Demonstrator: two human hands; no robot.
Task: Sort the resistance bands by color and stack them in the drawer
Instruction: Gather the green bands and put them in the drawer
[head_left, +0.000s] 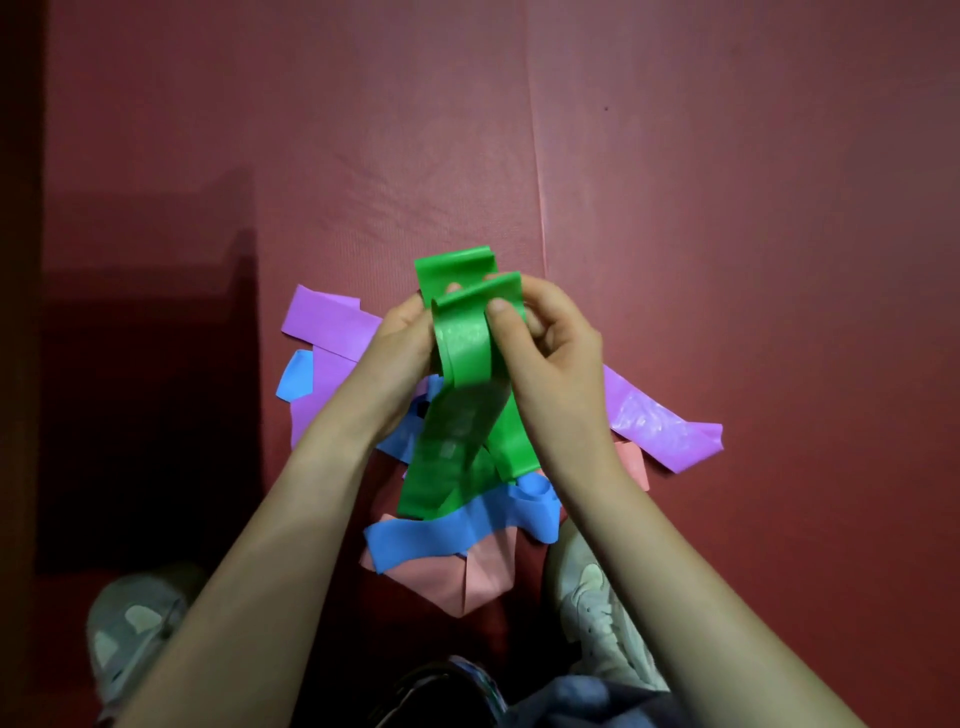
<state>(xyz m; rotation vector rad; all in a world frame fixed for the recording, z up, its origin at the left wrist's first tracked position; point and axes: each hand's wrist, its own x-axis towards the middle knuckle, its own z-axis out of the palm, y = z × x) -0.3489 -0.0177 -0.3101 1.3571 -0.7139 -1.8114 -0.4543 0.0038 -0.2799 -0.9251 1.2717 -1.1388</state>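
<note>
Both hands hold a green resistance band (464, 343) above a pile of bands on the red mat. My left hand (396, 353) grips its left side, with a fingertip showing behind the folded top. My right hand (545, 338) pinches the right side, thumb pressed on the front. The green band's loose tails hang down over the pile. Under it lie a purple band (327, 325) at the left, a purple band (660, 421) at the right, a blue band (457, 525) in front, and a pink band (452, 577) nearest me. No drawer is in view.
The red mat (727, 208) covers the floor, with a seam (537, 182) running away from the pile. A dark shadowed block (145, 389) lies at the left. My two grey shoes (132, 629) (592, 597) stand at the near edge, either side of the pile.
</note>
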